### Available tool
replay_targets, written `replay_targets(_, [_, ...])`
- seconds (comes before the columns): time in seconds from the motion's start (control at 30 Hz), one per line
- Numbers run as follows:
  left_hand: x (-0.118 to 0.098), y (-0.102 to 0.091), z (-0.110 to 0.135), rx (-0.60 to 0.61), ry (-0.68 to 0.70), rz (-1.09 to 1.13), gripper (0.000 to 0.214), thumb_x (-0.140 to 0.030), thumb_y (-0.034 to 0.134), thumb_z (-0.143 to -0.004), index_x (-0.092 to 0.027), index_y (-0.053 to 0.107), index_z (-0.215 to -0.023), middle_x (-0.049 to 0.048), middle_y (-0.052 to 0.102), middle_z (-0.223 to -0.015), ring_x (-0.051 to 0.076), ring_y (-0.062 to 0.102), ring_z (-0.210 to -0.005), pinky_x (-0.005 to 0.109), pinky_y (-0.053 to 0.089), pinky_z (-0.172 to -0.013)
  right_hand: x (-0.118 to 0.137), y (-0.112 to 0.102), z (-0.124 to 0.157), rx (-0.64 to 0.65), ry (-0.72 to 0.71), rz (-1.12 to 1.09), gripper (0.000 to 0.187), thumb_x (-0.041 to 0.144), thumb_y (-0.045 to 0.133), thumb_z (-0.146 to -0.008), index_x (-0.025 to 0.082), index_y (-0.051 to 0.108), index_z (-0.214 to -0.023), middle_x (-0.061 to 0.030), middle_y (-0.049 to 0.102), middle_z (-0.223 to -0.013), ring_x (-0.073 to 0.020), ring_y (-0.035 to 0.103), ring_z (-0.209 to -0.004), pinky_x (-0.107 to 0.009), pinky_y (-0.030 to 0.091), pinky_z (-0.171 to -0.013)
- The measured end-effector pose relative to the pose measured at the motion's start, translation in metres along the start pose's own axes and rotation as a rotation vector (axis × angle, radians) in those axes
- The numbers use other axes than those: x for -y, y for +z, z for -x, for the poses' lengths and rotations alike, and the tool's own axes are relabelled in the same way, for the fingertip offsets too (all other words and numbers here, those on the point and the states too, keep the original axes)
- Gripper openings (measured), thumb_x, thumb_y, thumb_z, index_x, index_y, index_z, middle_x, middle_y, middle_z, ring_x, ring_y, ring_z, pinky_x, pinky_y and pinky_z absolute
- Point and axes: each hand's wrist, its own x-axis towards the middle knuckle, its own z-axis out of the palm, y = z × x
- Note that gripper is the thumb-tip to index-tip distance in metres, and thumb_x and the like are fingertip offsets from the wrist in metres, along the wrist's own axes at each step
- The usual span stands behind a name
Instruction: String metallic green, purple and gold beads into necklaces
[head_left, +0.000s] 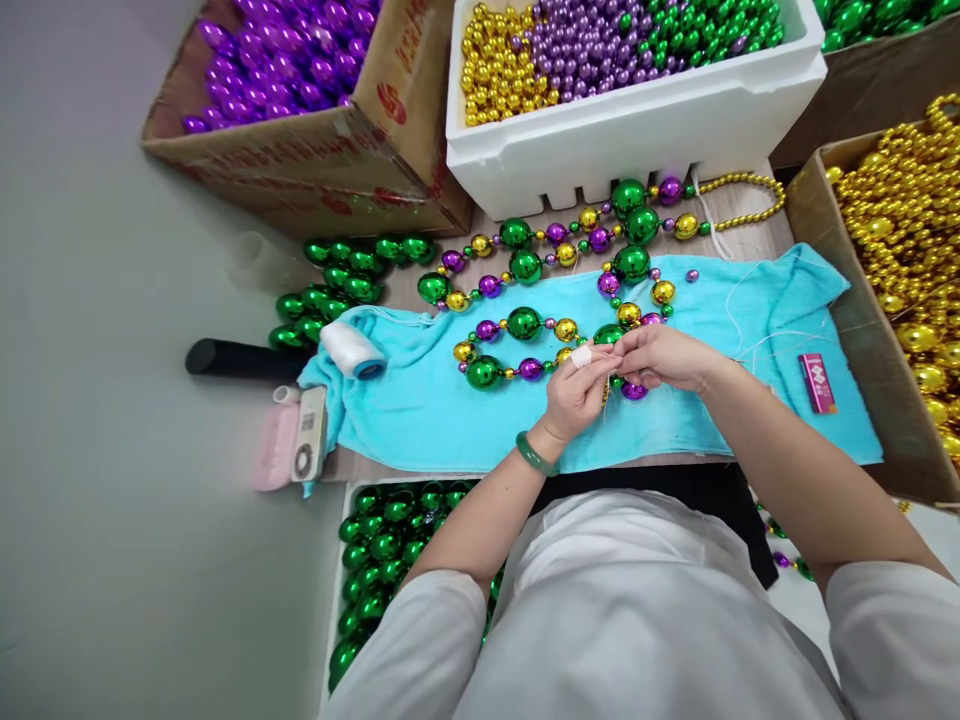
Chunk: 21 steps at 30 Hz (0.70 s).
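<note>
My left hand (576,392), with a taped fingertip and a green bangle on the wrist, pinches a bead strand over a turquoise towel (420,410). My right hand (660,357) meets it fingertip to fingertip, closed on the same strand next to a purple bead (634,391). The bead strand (525,325) of green, gold and purple balls loops across the towel and up towards a white foam box (637,125). Whether a needle is between my fingers is too small to tell.
A white thread spool (352,350) lies at the towel's left end, and a small pink packet (817,383) on its right. Cardboard boxes hold purple beads (285,60) and gold beads (907,250). Green balls fill a box (382,550) by my left elbow. A pink device (296,440) sits left.
</note>
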Motion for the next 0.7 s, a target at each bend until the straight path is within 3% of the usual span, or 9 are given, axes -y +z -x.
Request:
replay_targets(0.1, [-0.001, -0.002, 0.002, -0.018, -0.035, -0.007, 0.02, -0.016, 0.051, -0.092, -0.02, 0.068, -0.103, 0.0067, 0.07, -0.106, 0.019, 0.063, -0.109, 0.04, 0.049, -0.099, 0.003, -0.004, 0.007, -0.08, -0.034, -0.081, 0.012, 0.016, 0.071, -0.061, 0.012, 0.061, -0.066, -0.0021, 0.056, -0.05, -0.0085, 0.047, -0.045, -0.017, 0.026, -0.035])
replay_targets(0.2, [-0.002, -0.007, 0.006, -0.001, -0.091, -0.064, 0.018, -0.024, 0.052, -0.092, -0.02, 0.069, -0.094, 0.0088, 0.067, -0.115, 0.022, 0.057, -0.116, 0.043, 0.045, -0.1, 0.004, -0.011, 0.017, -0.149, -0.136, -0.244, 0.016, 0.019, 0.074, -0.063, 0.013, 0.059, -0.065, -0.0084, 0.066, -0.076, -0.0144, 0.062, -0.069, -0.017, 0.038, -0.043])
replay_targets(0.3, [-0.003, -0.011, 0.013, 0.067, -0.161, -0.114, 0.025, -0.03, 0.047, -0.094, -0.019, 0.068, -0.085, 0.0081, 0.068, -0.106, 0.022, 0.056, -0.108, 0.042, 0.04, -0.099, 0.002, -0.015, 0.022, -0.131, -0.251, -0.412, 0.018, 0.024, 0.071, -0.068, 0.015, 0.056, -0.068, -0.0086, 0.067, -0.087, -0.0183, 0.064, -0.086, -0.02, 0.047, -0.053])
replay_targets(0.37, [-0.002, -0.012, 0.018, 0.111, -0.197, -0.118, 0.029, -0.032, 0.045, -0.095, -0.019, 0.066, -0.081, 0.0074, 0.067, -0.099, 0.02, 0.056, -0.101, 0.041, 0.039, -0.098, 0.0, -0.014, 0.022, -0.13, -0.276, -0.47, 0.02, 0.026, 0.069, -0.069, 0.017, 0.052, -0.068, -0.0028, 0.059, -0.07, -0.0152, 0.061, -0.072, -0.019, 0.042, -0.046])
replay_targets(0.47, [-0.003, -0.011, 0.02, 0.134, -0.295, -0.065, 0.033, -0.035, 0.044, -0.095, -0.019, 0.064, -0.076, 0.0063, 0.066, -0.09, 0.02, 0.056, -0.094, 0.042, 0.038, -0.097, -0.004, -0.009, 0.018, -0.194, -0.259, -0.38, 0.024, 0.026, 0.069, -0.069, 0.018, 0.047, -0.066, 0.0054, 0.038, -0.053, -0.0083, 0.043, -0.048, -0.017, 0.026, -0.036])
replay_targets(0.53, [-0.008, -0.008, 0.016, 0.081, -0.447, 0.089, 0.034, -0.04, 0.047, -0.093, -0.018, 0.062, -0.072, 0.0062, 0.066, -0.088, 0.019, 0.057, -0.09, 0.04, 0.042, -0.092, -0.006, -0.005, 0.015, -0.26, -0.278, -0.264, 0.025, 0.026, 0.071, -0.068, 0.018, 0.047, -0.066, 0.0067, 0.035, -0.052, -0.0065, 0.036, -0.045, -0.017, 0.022, -0.036])
replay_targets(0.7, [-0.027, 0.0, -0.004, -0.141, -0.923, 0.872, 0.034, -0.053, 0.057, -0.086, -0.02, 0.059, -0.084, 0.004, 0.063, -0.083, 0.016, 0.062, -0.077, 0.024, 0.047, -0.057, -0.009, 0.003, 0.012, -0.298, -0.335, -0.098, 0.031, 0.034, 0.074, -0.066, 0.018, 0.048, -0.064, 0.0075, 0.035, -0.049, -0.0042, 0.029, -0.042, -0.017, 0.016, -0.036])
